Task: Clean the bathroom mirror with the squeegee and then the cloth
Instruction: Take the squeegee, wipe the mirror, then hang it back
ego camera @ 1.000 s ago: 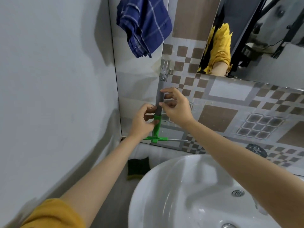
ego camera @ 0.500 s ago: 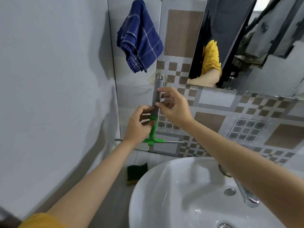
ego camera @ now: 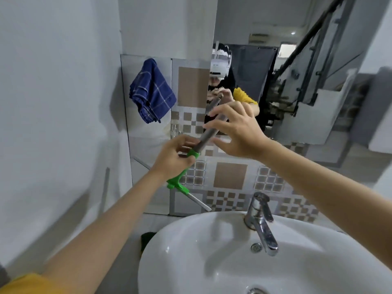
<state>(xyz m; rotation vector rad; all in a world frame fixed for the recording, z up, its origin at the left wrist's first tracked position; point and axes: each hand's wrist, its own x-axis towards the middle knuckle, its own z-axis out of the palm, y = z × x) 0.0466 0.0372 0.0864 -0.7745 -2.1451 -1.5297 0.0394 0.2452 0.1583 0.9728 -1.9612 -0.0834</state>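
Lifting off the wall, the squeegee (ego camera: 192, 154) is now tilting toward the mirror (ego camera: 297, 85), left hand (ego camera: 171, 160) gripping it, right hand (ego camera: 237, 132) loosening with fingers spread, wiping likely next.

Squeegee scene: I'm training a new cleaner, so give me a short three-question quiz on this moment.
1. True or false: the blue checked cloth hangs on the wall, left of the mirror.
2. Which hand grips the squeegee at its green neck: A) left hand, B) right hand?
3. Fill in: the tap stands on the rim of the white ____.

Key: 1 true; 2 A; 3 basin.
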